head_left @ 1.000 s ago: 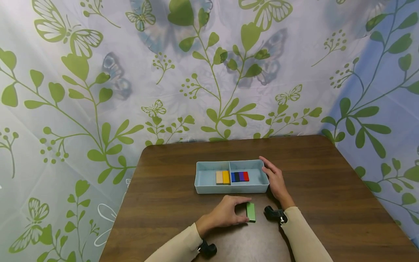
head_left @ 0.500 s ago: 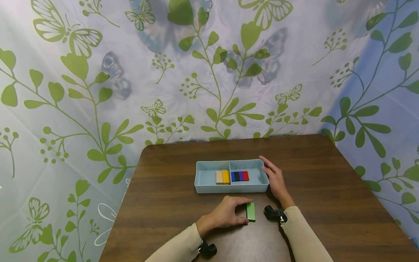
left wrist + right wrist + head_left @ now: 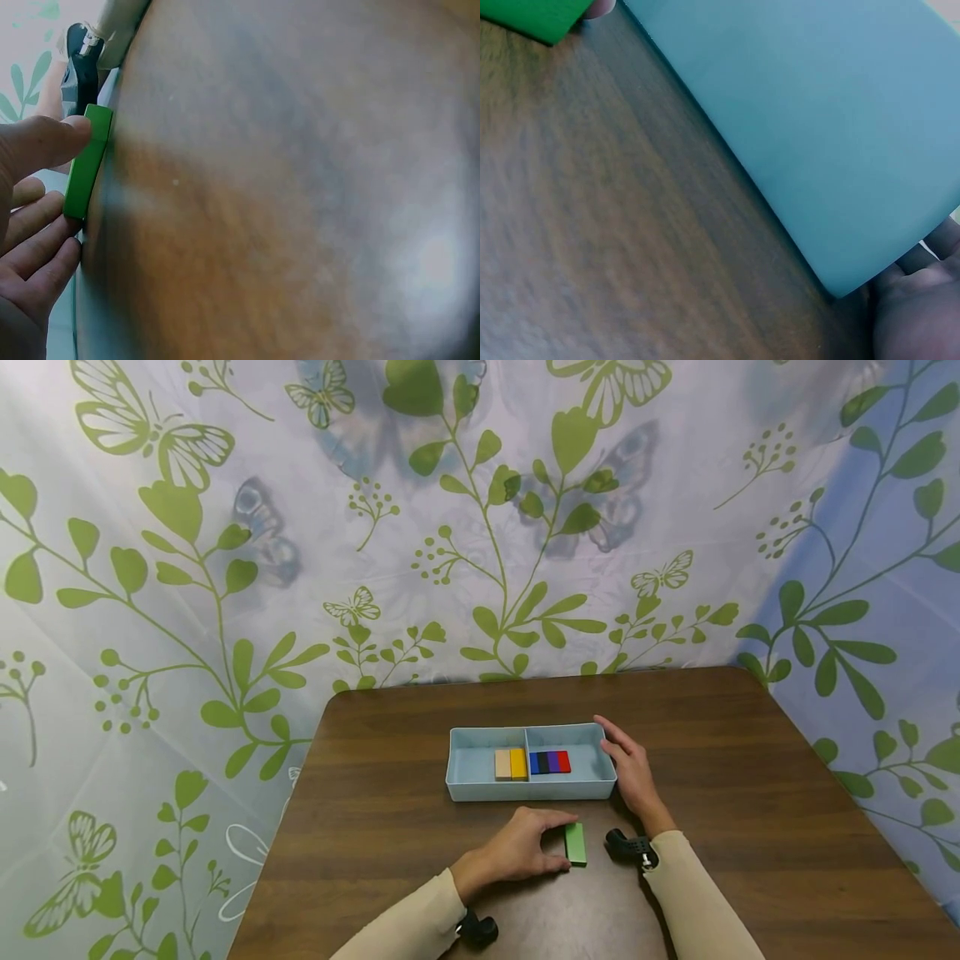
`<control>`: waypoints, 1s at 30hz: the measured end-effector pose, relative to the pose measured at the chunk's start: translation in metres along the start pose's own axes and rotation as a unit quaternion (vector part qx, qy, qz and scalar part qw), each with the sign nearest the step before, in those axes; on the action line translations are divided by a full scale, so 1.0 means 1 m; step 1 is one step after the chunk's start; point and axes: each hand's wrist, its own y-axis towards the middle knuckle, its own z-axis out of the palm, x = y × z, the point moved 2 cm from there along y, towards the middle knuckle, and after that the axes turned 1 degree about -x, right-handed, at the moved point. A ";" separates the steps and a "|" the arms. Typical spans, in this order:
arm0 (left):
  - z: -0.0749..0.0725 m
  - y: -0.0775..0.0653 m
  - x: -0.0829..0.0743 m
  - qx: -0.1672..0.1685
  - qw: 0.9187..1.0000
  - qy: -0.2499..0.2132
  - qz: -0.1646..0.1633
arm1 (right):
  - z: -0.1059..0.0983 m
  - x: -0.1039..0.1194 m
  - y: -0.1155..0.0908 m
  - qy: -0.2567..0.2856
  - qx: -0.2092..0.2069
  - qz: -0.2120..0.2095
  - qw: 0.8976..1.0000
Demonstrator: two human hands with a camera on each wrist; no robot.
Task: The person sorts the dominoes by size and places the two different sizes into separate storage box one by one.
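Note:
My left hand [image 3: 517, 847] pinches a flat green block [image 3: 575, 844] by its two short ends, the thumb at the near end and a fingertip at the far end. The block lies low over the table in front of a light-blue divided box [image 3: 487, 792]. In the left wrist view the thumb presses the end of the green block [image 3: 88, 165]. At the box's right end my right hand [image 3: 636, 781] holds the wall, with the thumb on the rim and the index finger at the back corner. Its other fingers show only partly in the right wrist view.
A beige block [image 3: 502, 765] and a yellow block [image 3: 518, 764] lie in the box's left compartment. Blue, black, purple and red blocks [image 3: 553, 762] stand side by side in the right one. The brown table [image 3: 750, 760] backs onto a patterned curtain [image 3: 420, 527].

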 end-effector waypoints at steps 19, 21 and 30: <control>-0.001 0.006 0.000 0.004 1.000 0.017 -0.005 | 0.000 0.000 0.000 0.002 -0.001 -0.001 1.000; -0.002 0.006 0.000 0.006 1.000 0.014 -0.007 | 0.000 -0.001 -0.001 0.001 0.000 0.001 1.000; -0.009 0.005 0.002 0.002 1.000 0.006 -0.001 | 0.000 -0.001 0.000 0.000 -0.002 0.001 1.000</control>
